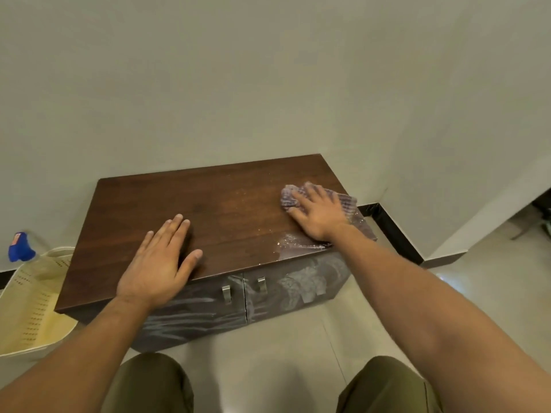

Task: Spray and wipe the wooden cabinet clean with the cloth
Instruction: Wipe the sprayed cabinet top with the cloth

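Note:
A low wooden cabinet (226, 204) with a dark brown top stands against the wall. My right hand (320, 214) lies flat on a purple-grey checked cloth (347, 201) at the top's right end, pressing it to the wood. White spray droplets and foam (293, 242) spot the surface around the cloth and near the front right edge. My left hand (161, 263) rests palm down on the front left part of the top, fingers spread, holding nothing. The spray bottle (19, 247), with a blue trigger head, stands in a basket at the far left.
A cream perforated plastic basket (26, 305) sits on the floor left of the cabinet. The cabinet's two patterned doors have metal handles (226, 293). A wall corner with black skirting (393, 231) lies to the right. My knees show at the bottom over the tiled floor.

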